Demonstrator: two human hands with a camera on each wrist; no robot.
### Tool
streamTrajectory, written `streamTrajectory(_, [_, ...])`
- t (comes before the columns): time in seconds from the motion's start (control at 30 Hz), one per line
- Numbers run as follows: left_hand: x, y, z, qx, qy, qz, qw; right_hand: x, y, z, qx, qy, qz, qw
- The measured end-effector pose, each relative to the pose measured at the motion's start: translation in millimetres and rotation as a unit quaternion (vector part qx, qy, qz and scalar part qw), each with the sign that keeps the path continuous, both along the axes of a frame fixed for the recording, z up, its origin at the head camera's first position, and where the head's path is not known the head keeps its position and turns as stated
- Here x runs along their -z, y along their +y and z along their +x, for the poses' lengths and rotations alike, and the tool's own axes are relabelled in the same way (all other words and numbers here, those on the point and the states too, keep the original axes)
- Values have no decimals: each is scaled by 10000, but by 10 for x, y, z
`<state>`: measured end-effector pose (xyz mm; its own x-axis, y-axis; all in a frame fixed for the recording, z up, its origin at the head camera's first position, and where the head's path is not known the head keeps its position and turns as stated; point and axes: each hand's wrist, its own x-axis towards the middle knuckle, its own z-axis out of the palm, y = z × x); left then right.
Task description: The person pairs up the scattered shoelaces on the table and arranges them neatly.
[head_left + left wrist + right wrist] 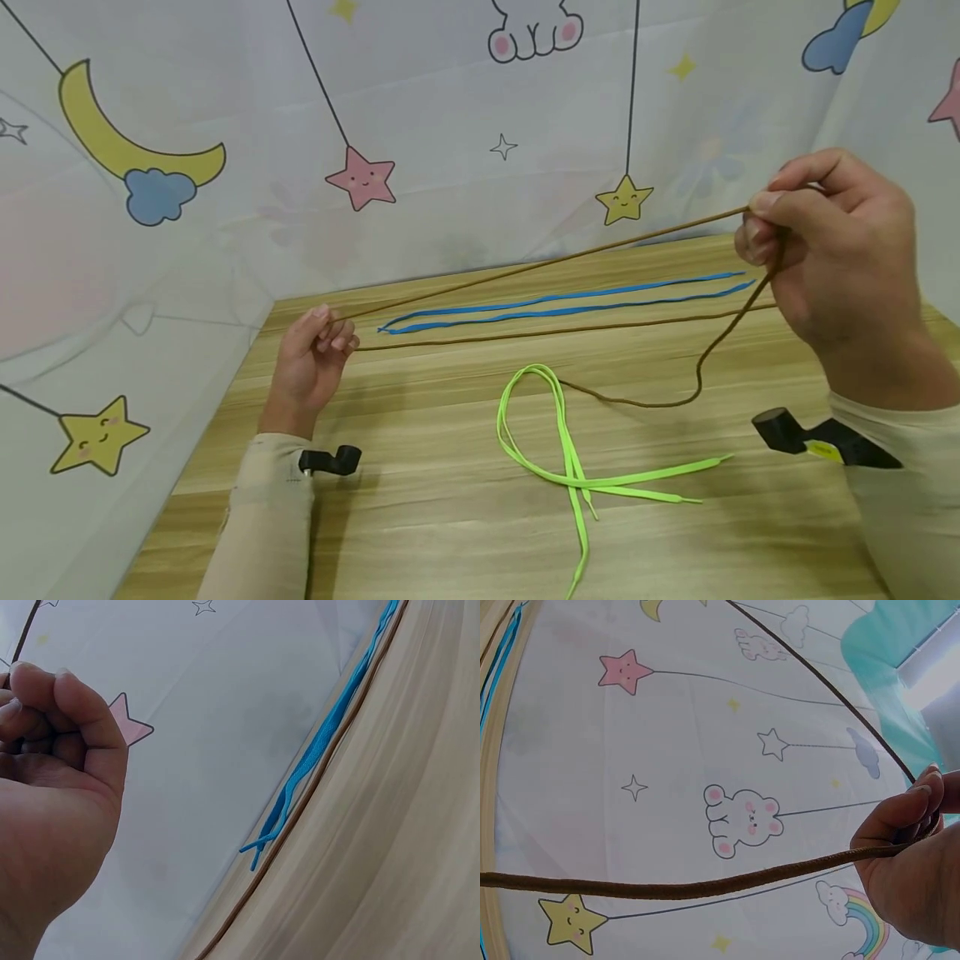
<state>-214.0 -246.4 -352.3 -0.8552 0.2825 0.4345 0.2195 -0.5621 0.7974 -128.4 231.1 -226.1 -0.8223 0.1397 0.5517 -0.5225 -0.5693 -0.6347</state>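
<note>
A thin brown shoelace [540, 265] stretches taut in the air between my two hands, rising to the right. My left hand [309, 367] pinches its lower end. Thumb and fingers of my right hand [840, 250] grip it higher up, and a slack tail [701, 375] drops from there to the table. That tail reaches the loop of a bright green flat shoelace [562, 425]. In the right wrist view the brown strand [682, 889] passes through the right hand [904, 855]. Curled fingers of the left hand [67, 750] show in the left wrist view, the pinch partly hidden.
On the wooden table [450, 533], a doubled blue shoelace [555, 298] lies along the back. Just in front of it runs another straight brown strand [555, 333]. A white printed cloth [450, 100] hangs behind and beside the table.
</note>
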Motion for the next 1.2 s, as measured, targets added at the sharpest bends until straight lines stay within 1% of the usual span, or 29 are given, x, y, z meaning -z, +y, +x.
streamTrajectory(0.1, [11, -42, -14, -96, -48, -29, 9999, -3, 12, 2, 0, 28, 39, 10000])
streamTrajectory(0.2, [20, -91, -22, -213, -113, -35, 9997, -8, 35, 1, 6, 35, -39, 10000])
streamTrajectory(0.3, [42, -145, -27, -239, -153, 19, 9996, -12, 65, -4, 14, -1, -218, 9998])
streamTrajectory(0.43, [81, -190, -39, -227, -154, -6, 9996, -12, 91, -3, 106, -30, -235, 9997])
streamTrajectory(0.57, [105, -215, -43, -510, -278, -182, 9981, -14, 126, -10, 267, -13, -177, 9995])
streamTrajectory(0.7, [117, -256, -38, -673, -428, -157, 9967, -9, 189, -25, 515, -26, -63, 9986])
streamTrajectory(0.83, [115, -287, -42, -543, -533, -118, 9970, 5, 277, -59, 620, 25, 24, 9981])
streamTrajectory(0.97, [104, -315, -51, -453, -653, 59, 9968, 15, 376, -101, 531, 213, -52, 9983])
streamTrajectory(1.0, [102, -323, -53, -477, -690, 109, 9964, 11, 391, -112, 622, 276, -10, 9977])
streamTrajectory(1.07, [104, -344, -53, -495, -750, 262, 9956, 6, 421, -134, 611, 330, -135, 9975])
streamTrajectory(1.2, [123, -382, -49, -578, -891, 502, 9931, -8, 473, -173, 757, 278, -379, 9960])
